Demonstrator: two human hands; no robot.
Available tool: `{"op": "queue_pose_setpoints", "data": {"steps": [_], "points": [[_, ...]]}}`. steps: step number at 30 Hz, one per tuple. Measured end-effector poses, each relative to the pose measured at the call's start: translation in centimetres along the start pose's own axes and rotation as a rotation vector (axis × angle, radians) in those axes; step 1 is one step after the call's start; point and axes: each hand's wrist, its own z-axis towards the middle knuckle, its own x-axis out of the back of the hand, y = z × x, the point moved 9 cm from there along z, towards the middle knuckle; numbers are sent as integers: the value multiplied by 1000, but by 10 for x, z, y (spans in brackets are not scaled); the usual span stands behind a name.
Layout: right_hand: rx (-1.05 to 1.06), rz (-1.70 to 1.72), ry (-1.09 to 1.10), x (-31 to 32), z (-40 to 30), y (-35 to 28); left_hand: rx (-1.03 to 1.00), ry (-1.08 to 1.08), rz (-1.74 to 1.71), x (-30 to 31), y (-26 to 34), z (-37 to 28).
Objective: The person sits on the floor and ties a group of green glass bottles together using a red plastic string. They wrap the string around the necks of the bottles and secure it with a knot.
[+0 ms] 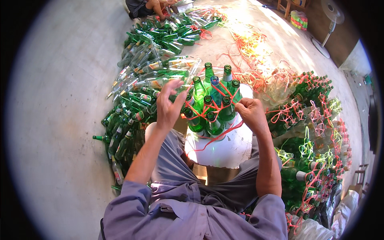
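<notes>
Several glass bottles, mostly green like the front green bottle (215, 127) and one of them a blue bottle (216, 93), stand upright in a tight cluster on a small white-topped stool or table (222, 153) between my knees. Red plastic strapping (229, 129) winds around their necks, and a loose length droops over the front of the white top. My right hand (250, 114) pinches the strapping at the cluster's right side. Fingers apart, my left hand (171, 102) is raised at the left of the bottles; no strapping shows clearly in it.
Loose bottles (144, 78) lie heaped along my left and ahead. Strapped bundles of bottles (306, 168) stand to my right. Tangled plastic strapping (252, 48) covers floor ahead. Another person (147, 7) sits at the far end; a pedestal fan (332, 21) stands far right.
</notes>
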Motion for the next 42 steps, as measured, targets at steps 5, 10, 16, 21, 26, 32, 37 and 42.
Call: {"op": "queue_pose_setpoints", "data": {"steps": [5, 10, 16, 21, 26, 32, 37, 42], "points": [[10, -15, 3, -5, -3, -8, 65, -9, -21, -7, -12, -78], [16, -31, 5, -3, -5, -10, 69, 25, 131, -33, -16, -90], [40, -15, 15, -5, -6, -8, 85, 88, 267, -43, -20, -91], [66, -19, 18, -5, -6, -6, 202, 93, 183, -50, -34, -100], [75, -20, 29, -5, -7, -7, 250, 81, 46, -57, -48, -104], [87, -6, 28, -6, -8, -6, 276, 57, -59, -61, -60, -104], [96, 15, 19, -6, -9, -6, 305, 17, -43, -64, -60, -105], [95, -10, 21, -8, -11, -10, 285, 13, -35, -67, -67, -107]]}}
